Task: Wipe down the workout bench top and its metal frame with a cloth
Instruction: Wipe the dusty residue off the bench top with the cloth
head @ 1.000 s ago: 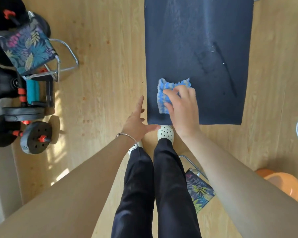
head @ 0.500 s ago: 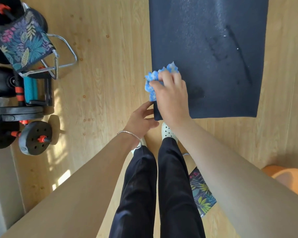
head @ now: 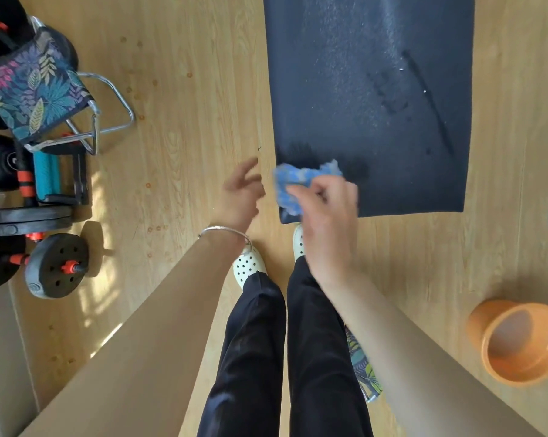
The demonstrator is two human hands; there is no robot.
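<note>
1. Floor [head: 187,127]: pale wood planks fill most of my view. I look straight down past dark trousers and white perforated shoes [head: 249,268].

2. Bench top [head: 370,99]: a long dark pad that runs away from the feet, with its near end just in front of the toes. I judge the person stands at this end so that both near corners are within reach. A darker band [head: 323,157] crosses the pad near that end, and I read it as damp wiped surface. The dull, speckled pad beyond it looks unwiped. The metal frame is hidden beneath the pad.

3. Left side: weight plates [head: 55,266] and a leaf-print folding stool [head: 33,89] stand well apart from the bench.

4. Orange basin [head: 518,342]: on the floor to the right, near the feet. It is probably for rinsing.

5. Right hand [head: 326,216]: over the near-left corner of the pad, with fingers and thumb curled round the cloth. It is blurred, so I cannot see the exact finger positions.

6. Left hand [head: 241,197]: just beside that corner, over the floor. The fingers are loosely spread and hold nothing. It is apart from the pad as far as I can tell.

7. Cloth [head: 293,181]: blue and bunched, lying on the pad at the near-left corner and sticking out ahead of the knuckles.

Assessment: the top wipe is at an early stage and the frame is not yet done.
</note>
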